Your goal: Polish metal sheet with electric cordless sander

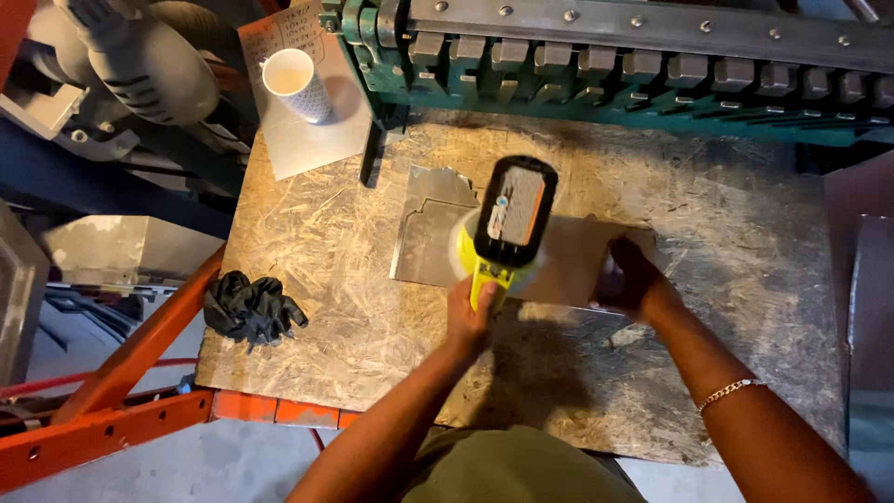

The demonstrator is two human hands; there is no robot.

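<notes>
The left hand (470, 315) has its fingers wrapped tight around the yellow handle of a cordless power tool (509, 222), whose black battery end faces up toward the camera. The tool stands upright just above those fingers, its nose pressed down toward a sheet-metal piece (430, 235) lying flat on the chipboard surface (326, 279). The right hand (626, 278) lies just beside the tool, on its right, fingers curled and pressing down on a flat brownish sheet (577, 251); whether they grip anything small I cannot tell, as the hand is blurred. A gold bracelet (731, 392) circles the right wrist.

Well apart from the left fingers, at the surface's left edge, lies a crumpled pair of black gloves (250, 307). Beyond both hands, at the far edge, stands 1 green metal bending brake (615, 70) with a row of steel blocks. Far to the upper left of the fingers, a white paper cup (296, 84) sits on a grey sheet.
</notes>
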